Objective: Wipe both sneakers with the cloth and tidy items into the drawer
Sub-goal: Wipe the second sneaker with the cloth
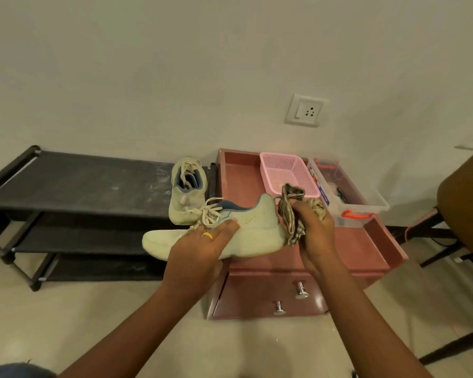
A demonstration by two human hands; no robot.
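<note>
Two bare forearms are seen reaching in from the bottom edge, over a pale tiled floor (93, 317) and toward a plain off-white wall.

Room first, left to right. On the far left a black shoe rack (79, 184) is parked against the wall, its top shelf dusted with whitish marks. One pale sneaker (186, 197) is left on the rack's right end, toe toward the camera, laces loose. Next to it a pink drawer unit (366, 249) is set on the floor, with two chrome knobs (301, 290) on its front; whether the drawers are pulled out a bit can't really be told from this angle. On its tray-like top a pink mesh basket (287, 170) and a clear plastic box (361, 197) with orange clips are placed side by side. A wall socket (306, 110) is mounted above, and part of a brown chair (464, 203) is caught at the right edge.

Now the hands. The other sneaker (257, 236) is held on its side between them, toe over the rack, heel over the unit. The left hand (202, 241), a yellow ring (207, 235) on it, is laid flat on the sneaker's side, fingers straight and close together, thumb hidden. The striped cloth (291, 214) is bunched up in the right hand (316, 227), fingers curled around it, and pressed against the sneaker's heel.
</note>
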